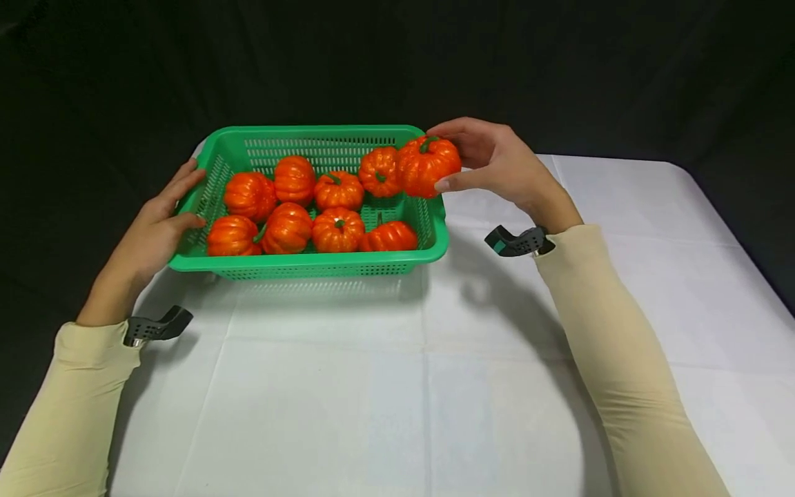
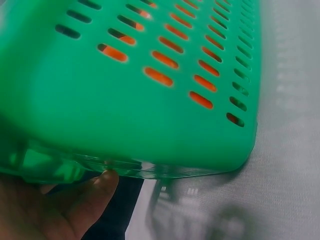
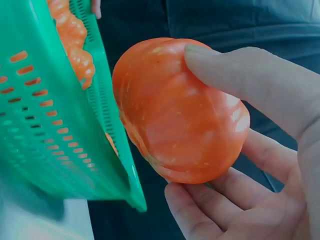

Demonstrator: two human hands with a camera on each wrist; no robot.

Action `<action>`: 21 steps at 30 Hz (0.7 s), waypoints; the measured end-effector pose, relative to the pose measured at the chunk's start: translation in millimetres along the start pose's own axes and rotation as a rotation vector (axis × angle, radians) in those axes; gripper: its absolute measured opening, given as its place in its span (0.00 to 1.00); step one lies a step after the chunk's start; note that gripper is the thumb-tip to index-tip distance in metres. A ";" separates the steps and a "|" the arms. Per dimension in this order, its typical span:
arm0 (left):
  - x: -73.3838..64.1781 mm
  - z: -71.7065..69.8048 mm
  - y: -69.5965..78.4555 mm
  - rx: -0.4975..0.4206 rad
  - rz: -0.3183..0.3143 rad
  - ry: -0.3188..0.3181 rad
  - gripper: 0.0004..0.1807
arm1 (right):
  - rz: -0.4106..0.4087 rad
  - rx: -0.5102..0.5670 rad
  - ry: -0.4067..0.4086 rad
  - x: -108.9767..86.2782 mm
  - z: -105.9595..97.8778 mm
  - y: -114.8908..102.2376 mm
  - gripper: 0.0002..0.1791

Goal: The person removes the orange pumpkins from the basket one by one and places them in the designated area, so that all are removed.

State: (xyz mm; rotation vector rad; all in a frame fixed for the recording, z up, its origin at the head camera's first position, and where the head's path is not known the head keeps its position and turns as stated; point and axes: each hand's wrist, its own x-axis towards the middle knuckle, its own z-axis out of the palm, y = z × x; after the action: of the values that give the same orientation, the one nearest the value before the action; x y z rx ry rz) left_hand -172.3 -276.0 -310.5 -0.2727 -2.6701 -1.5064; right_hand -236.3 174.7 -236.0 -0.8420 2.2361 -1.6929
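Note:
At the left end of a green plastic basket (image 1: 310,264), my left hand (image 1: 152,231) grips the rim, its thumb near the front corner. The left wrist view shows that thumb (image 2: 97,197) against the basket's edge. My right hand (image 1: 497,159) holds a ribbed orange-red pumpkin (image 1: 428,168) with a green stem, over the basket's right end. In the right wrist view the thumb lies on one side of the pumpkin (image 3: 175,110) and the fingers on the other. Several similar small pumpkins (image 1: 338,230) lie inside the basket.
A white cloth (image 1: 323,400) covers the table, with fold lines across it. Black fabric (image 1: 373,62) hangs behind the table. A dark wrist camera (image 1: 518,241) sits on the right wrist, and another camera (image 1: 158,326) on the left.

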 end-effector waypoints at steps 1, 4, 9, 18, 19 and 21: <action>0.0 -0.2 -0.2 -0.001 -0.001 -0.002 0.34 | 0.006 0.003 0.013 -2.0 -2.9 1.8 0.33; 0.3 -0.2 -0.5 -0.001 -0.002 -0.004 0.34 | 0.028 0.028 0.058 -8.0 -12.9 10.4 0.33; 0.9 0.5 -0.5 -0.007 0.001 -0.005 0.34 | 0.041 0.111 0.114 -15.0 -29.6 28.7 0.35; -0.5 -1.7 0.4 0.001 -0.003 -0.003 0.34 | 0.057 0.205 0.187 -20.2 -46.9 48.6 0.35; -0.5 -1.6 0.5 -0.001 -0.002 -0.007 0.34 | 0.064 0.208 0.196 -20.9 -48.5 50.9 0.35; -0.4 -1.2 1.0 -0.003 -0.001 -0.013 0.34 | 0.072 0.217 0.211 -22.0 -51.8 55.6 0.35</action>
State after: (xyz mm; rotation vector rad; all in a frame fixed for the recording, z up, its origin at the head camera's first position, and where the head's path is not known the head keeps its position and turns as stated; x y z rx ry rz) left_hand -171.8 -276.5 -309.1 -0.2829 -2.6781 -1.5149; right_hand -261.1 238.8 -275.3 -0.5498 2.1262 -2.0257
